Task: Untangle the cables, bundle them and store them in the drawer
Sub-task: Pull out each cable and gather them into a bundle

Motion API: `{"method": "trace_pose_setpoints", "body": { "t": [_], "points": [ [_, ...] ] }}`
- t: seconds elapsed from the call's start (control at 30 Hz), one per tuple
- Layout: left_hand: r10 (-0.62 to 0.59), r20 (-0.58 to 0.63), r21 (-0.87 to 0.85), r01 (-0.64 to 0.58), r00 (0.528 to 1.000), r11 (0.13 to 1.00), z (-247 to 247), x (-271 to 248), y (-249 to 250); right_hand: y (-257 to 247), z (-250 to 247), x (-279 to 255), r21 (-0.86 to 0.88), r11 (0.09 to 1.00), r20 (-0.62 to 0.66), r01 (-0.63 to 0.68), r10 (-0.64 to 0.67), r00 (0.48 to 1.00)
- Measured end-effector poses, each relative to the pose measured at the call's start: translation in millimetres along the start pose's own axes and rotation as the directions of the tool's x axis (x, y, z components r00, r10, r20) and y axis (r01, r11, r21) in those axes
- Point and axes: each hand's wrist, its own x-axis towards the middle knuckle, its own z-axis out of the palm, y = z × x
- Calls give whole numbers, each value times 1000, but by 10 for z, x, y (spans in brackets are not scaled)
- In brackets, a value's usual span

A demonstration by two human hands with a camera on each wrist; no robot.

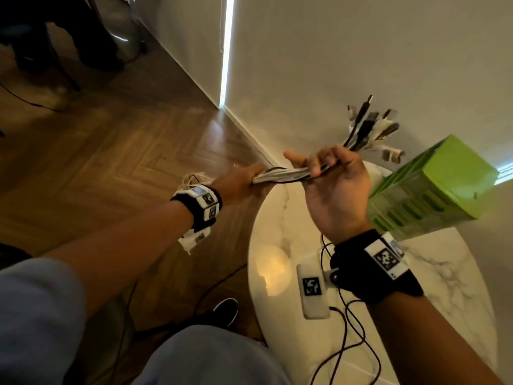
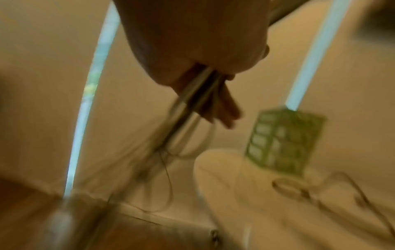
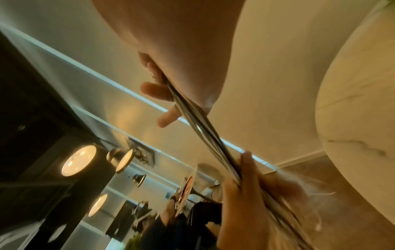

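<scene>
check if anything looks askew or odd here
Nothing is damaged or spilled. The green drawer unit looks tilted, likely wide-angle distortion. Both hands, left and right, grip the cables stretched between them.

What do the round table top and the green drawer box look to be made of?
Table top: looks like polished marble or a marble-look surface, white with grey veins and a glossy lamp reflection. Green drawer box: likely translucent plastic; slotted, see-through front, smooth matte lime top.

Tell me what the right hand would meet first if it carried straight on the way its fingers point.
Probably only the wall: the right hand, gripping the cables, points up-left past the green drawer unit. Depth unclear.
</scene>
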Motion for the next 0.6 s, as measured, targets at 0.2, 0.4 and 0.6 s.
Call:
{"method": "trace_pose_setpoints", "body": {
  "t": [0.2, 0.4, 0.6],
  "points": [
    [-26, 559, -176, 149, 829, 973, 231, -215, 35, -63, -393, 32, -122, 982, -185, -142, 118, 976],
    [181, 548, -272, -30, 817, 962, 365, -217, 260, -169, -716, -226, -215, 951, -57, -220, 212, 976],
    [321, 521, -527, 3, 791, 850, 545, -60, 1158, -80, -1006, -577, -428, 869, -113, -250, 222, 968]
  ]
}}
